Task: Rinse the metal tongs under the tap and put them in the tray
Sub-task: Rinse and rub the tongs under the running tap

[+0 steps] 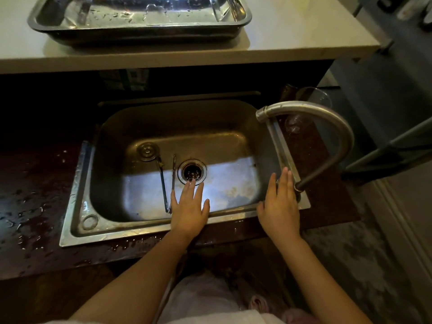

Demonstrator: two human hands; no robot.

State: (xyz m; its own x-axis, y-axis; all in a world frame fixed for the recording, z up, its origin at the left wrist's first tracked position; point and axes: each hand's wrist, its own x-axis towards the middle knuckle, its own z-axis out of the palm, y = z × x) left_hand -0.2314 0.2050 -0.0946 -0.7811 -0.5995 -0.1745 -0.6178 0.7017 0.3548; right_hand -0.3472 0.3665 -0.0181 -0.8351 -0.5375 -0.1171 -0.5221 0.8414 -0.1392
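The metal tongs [164,183] lie on the floor of the steel sink [233,127], just left of the drain [192,172], their joined end toward me. My left hand [189,208] hovers open over the sink's near side, right beside the tongs' near end, fingers spread and holding nothing. My right hand [279,206] rests open on the sink's right rim, next to the base of the curved tap [327,118]. No water runs from the spout. The steel tray [140,29] sits on the raised white counter behind the sink, wet inside.
A round sink plug [147,151] lies at the sink's back left. A clear glass [308,108] stands behind the tap on the dark, wet counter [35,195]. The white counter's edge [187,59] overhangs the far side of the sink.
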